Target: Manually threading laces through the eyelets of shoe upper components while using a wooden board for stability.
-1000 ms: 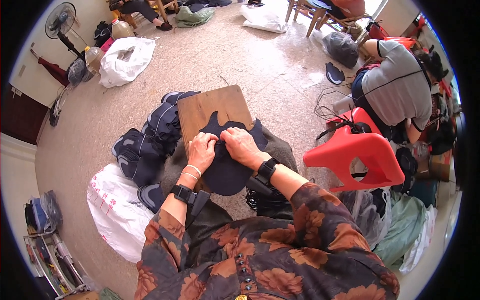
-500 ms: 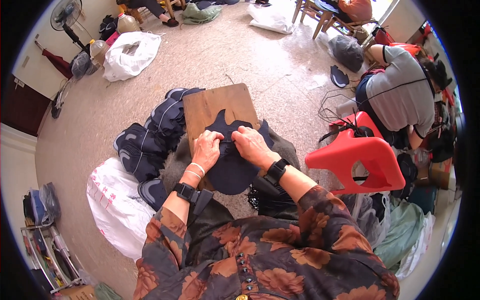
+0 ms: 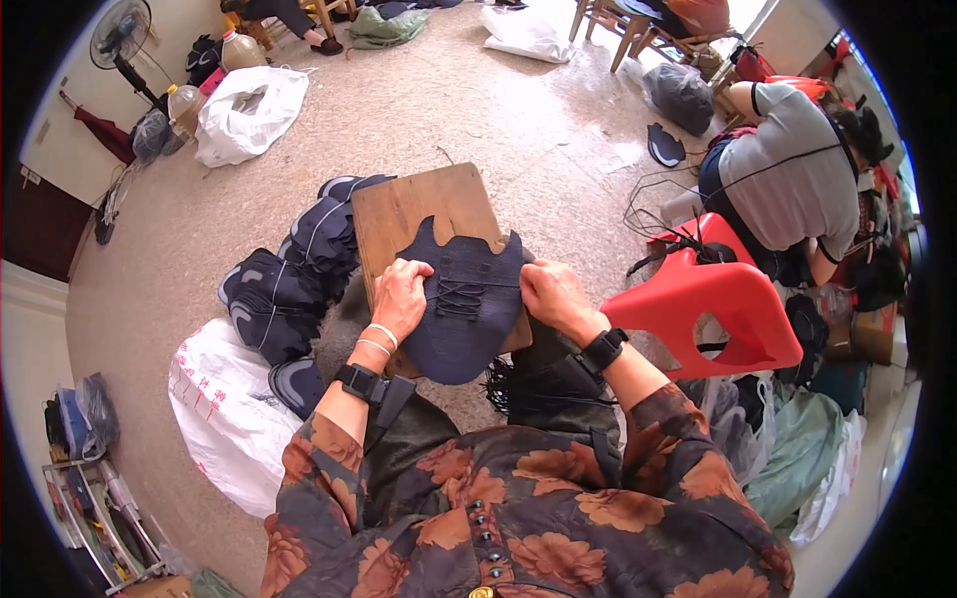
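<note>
A dark navy shoe upper (image 3: 461, 344) lies spread over a wooden board (image 3: 427, 197) at my lap, its two pointed ends away from me. Black lace (image 3: 460, 298) crisscrosses its middle. My left hand (image 3: 401, 296) is closed in a pinch at the upper's left edge. Beyond the right edge, my right hand (image 3: 558, 297) is closed, with a thin strand of lace running taut toward its fingers. The fingertips hide the lace's end. A bunch of loose black laces (image 3: 503, 387) hangs by my right thigh.
Tied bundles of dark shoe uppers (image 3: 267, 299) lie left of the board, near a white sack (image 3: 224, 419). To the right stands a red plastic stool (image 3: 723, 299). A person in a grey shirt (image 3: 788, 174) bends over beyond it. Plastic bags (image 3: 797, 453) lie at lower right.
My hands were close together over the upper's middle; they have moved apart. The right hand has drawn out to the right, and the crisscrossed lace now shows between them.
</note>
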`<action>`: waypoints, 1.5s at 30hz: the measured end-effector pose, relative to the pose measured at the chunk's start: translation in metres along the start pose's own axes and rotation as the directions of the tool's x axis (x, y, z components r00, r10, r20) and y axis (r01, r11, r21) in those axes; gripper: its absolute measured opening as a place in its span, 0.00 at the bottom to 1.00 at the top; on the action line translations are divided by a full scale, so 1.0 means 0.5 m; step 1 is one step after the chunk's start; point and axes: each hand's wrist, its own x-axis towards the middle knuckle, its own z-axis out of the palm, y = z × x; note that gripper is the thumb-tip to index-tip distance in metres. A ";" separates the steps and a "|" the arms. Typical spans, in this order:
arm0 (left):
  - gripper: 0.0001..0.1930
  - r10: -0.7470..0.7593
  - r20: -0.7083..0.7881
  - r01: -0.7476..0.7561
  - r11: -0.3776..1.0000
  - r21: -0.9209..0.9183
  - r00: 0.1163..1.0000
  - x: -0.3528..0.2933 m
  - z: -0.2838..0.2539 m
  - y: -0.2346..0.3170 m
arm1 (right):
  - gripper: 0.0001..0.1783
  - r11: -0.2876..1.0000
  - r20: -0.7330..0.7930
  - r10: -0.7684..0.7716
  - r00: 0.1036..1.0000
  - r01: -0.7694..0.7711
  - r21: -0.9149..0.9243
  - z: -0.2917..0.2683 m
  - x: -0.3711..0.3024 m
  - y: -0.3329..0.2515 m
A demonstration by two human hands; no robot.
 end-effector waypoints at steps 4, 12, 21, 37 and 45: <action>0.07 -0.001 0.018 0.001 0.999 0.039 1.000 -0.006 -0.004 0.012 | 0.08 0.921 0.088 0.124 0.988 -0.148 0.361 -0.008 0.000 -0.028; 0.12 0.117 0.041 -0.122 0.974 0.191 0.992 -0.006 -0.017 0.054 | 0.09 0.199 0.324 0.187 0.927 -0.359 0.912 0.016 0.008 -0.019; 0.11 0.095 0.096 -0.122 0.934 0.336 0.991 -0.002 -0.020 0.075 | 0.24 -0.283 0.420 0.124 0.899 -0.374 0.883 0.009 0.005 -0.018; 0.10 0.357 0.045 -0.359 0.917 0.174 0.933 0.021 0.042 0.107 | 0.10 0.748 -0.099 0.387 0.917 -0.249 0.616 0.070 -0.010 -0.014; 0.09 0.281 0.064 -0.287 0.950 0.121 0.957 0.025 0.060 0.099 | 0.09 0.986 -0.034 0.152 0.988 -0.149 0.071 0.042 0.000 -0.027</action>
